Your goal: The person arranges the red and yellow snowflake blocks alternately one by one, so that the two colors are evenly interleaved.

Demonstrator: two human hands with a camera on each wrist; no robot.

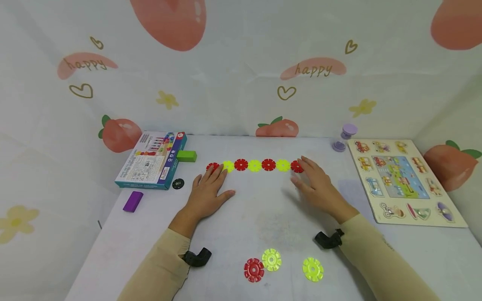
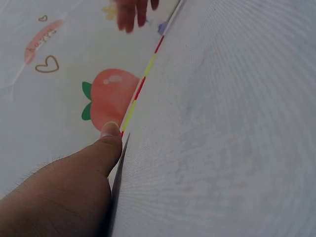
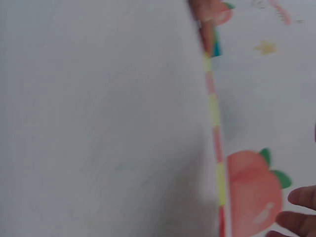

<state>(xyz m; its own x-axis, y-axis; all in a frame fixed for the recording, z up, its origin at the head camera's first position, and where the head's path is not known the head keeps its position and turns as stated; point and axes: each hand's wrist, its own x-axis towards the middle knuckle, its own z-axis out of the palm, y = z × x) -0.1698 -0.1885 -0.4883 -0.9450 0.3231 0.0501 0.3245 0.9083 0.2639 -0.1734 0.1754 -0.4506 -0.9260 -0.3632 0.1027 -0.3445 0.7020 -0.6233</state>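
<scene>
A straight row of flower-shaped plastic discs (image 1: 268,164), red and yellow-green by turns, lies flat across the far half of the table. My left hand (image 1: 208,193) is spread palm down, its fingertips over the red disc (image 1: 211,166) and beside the yellow-green disc (image 1: 228,166) at the row's left end. With fingers loosely extended, my right hand (image 1: 321,189) hovers by the red disc (image 1: 295,166) at the right end and partly covers it; the right wrist view shows its fingers (image 3: 301,222) apart from the row. Neither hand grips anything.
Closer to me lie a loose red disc (image 1: 254,270) and two yellow-green discs (image 1: 271,260). At left are a boxed toy (image 1: 150,161), green block (image 1: 187,156), purple block (image 1: 133,202) and black round chip (image 1: 178,184). A puzzle board (image 1: 406,184) and purple hourglass (image 1: 344,138) stand right.
</scene>
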